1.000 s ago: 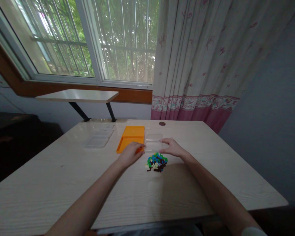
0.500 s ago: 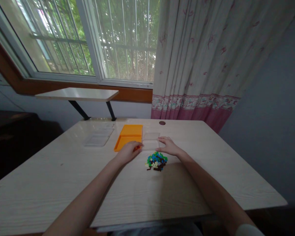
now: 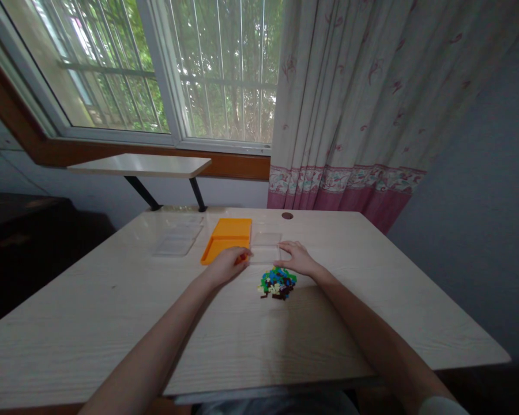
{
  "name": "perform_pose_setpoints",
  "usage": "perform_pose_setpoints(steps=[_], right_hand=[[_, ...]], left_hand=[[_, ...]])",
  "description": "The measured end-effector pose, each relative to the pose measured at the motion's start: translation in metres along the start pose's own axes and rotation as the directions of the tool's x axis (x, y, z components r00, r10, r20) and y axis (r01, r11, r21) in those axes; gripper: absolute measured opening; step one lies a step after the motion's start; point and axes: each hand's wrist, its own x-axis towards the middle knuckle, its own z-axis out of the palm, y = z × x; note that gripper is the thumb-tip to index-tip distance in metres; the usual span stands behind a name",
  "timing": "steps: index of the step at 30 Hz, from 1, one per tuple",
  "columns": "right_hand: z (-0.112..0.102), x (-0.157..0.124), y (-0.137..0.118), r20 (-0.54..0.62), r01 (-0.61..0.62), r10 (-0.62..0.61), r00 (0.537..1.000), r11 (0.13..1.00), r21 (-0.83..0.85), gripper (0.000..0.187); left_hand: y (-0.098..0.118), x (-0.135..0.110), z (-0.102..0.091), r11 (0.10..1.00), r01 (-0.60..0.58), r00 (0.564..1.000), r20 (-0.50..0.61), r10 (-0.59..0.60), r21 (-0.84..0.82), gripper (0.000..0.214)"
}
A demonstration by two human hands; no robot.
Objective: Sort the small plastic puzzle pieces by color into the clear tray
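Both hands have drawn slightly closer together around the clear tray (image 3: 266, 248), which sits on the bench (image 3: 112, 311) just right of the orange tray (image 3: 228, 236). The left hand (image 3: 225, 266) curls at its left edge (grip seemingly loose, though I cannot tell), and the right hand (image 3: 298, 258) lies flat, fingers extended, on its right edge. A pile of small coloured bricks (image 3: 278, 283) lies just in front of the clear tray.

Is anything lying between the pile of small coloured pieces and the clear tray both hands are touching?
Nothing visible. The pile lies just on the near side of the clear tray, with only bare table between. The left hand and right hand rest at the tray's two side edges, outside that gap.
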Motion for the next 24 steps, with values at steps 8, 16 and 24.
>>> perform_pose_setpoints(steps=[8,16,24], right_hand=[[-0.0005,0.0007,-0.0013,0.013,-0.016,0.016,1.000,1.000,-0.015,0.061],[-0.0032,0.0008,-0.0051,0.018,-0.036,0.036,0.999,0.999,0.005,0.062],[-0.0033,0.0020,-0.0025,0.028,-0.028,0.027,0.999,0.999,0.045,0.065]], left_hand=[[-0.0009,-0.0001,0.0012,1.000,-0.002,1.000,-0.010,0.002,0.013,0.026],[-0.0003,0.0001,0.0000,1.000,0.002,1.000,-0.009,-0.002,0.004,0.026],[0.0067,-0.0015,-0.0028,0.999,0.029,0.999,-0.028,-0.030,-0.033,0.034]])
